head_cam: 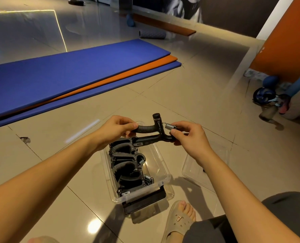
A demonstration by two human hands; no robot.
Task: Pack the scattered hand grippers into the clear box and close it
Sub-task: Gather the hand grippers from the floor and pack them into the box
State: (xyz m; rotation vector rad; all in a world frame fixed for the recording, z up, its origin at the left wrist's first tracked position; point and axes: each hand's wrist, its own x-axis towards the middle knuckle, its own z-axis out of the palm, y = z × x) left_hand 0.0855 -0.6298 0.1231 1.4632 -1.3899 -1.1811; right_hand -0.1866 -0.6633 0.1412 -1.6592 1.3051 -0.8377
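I hold one black hand gripper with a steel spring above the far end of the clear box. My left hand pinches the end of its upper handle. At the spring end, my right hand grips it between thumb and fingers. Inside the box, several black hand grippers lie packed in a row along the left side; the right side of the box is bare. The clear lid lies flat on the floor to the right of the box, partly under my right forearm.
The box stands on beige floor tiles, a black latch at its near end. My foot in a beige slipper is just behind it. Blue and orange mats lie to the far left. An ab wheel and other gear sit at right.
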